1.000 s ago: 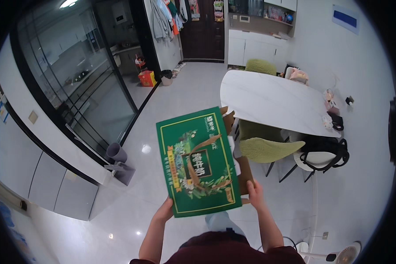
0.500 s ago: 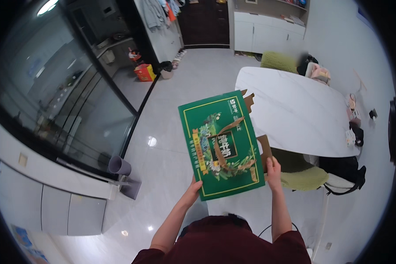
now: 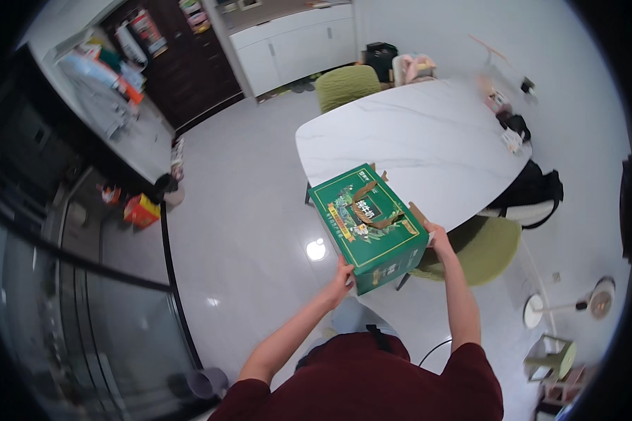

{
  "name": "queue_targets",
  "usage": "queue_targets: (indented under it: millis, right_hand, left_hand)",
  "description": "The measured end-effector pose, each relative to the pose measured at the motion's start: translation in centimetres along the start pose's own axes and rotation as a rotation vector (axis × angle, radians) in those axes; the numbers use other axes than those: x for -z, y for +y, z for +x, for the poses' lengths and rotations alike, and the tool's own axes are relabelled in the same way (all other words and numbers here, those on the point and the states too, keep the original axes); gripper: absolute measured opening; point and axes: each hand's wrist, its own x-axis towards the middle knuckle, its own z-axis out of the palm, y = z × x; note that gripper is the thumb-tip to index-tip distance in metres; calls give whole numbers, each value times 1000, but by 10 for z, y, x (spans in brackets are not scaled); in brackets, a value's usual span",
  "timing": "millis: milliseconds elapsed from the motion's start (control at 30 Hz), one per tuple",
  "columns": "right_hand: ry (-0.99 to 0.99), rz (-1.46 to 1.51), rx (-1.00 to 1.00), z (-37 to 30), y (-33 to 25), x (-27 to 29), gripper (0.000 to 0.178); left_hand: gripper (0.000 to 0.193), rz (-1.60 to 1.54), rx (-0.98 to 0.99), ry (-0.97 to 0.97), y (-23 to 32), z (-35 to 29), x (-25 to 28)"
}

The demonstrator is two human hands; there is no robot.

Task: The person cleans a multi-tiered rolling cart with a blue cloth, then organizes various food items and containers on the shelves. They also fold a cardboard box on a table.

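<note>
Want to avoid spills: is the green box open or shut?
The box is open on its right side: brown flaps stick out there.

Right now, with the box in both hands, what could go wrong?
A brown flap sticks out on the right side of the green box, so anything inside, which I can't see, might slip out. The box is close to the white table and could bump its edge. The right hand or forearm might catch the nearer green chair.
</note>
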Motion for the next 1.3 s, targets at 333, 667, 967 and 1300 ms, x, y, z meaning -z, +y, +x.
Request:
queue_targets:
  millis: [333, 667, 967, 1300]
  right_hand:
    - [946, 6, 181, 73, 80, 8, 41]
    - [933, -57, 26, -114, 106, -151, 28]
    - [1132, -8, -8, -103, 33, -296, 37]
    - [1410, 85, 308, -38, -165, -204, 43]
  left_hand:
    - [49, 1431, -228, 95, 26, 88, 141]
    - [45, 875, -263, 155, 140, 180, 218]
    - [35, 937, -76, -210, 205, 215, 159]
    - [52, 695, -256, -628, 375, 243, -4]
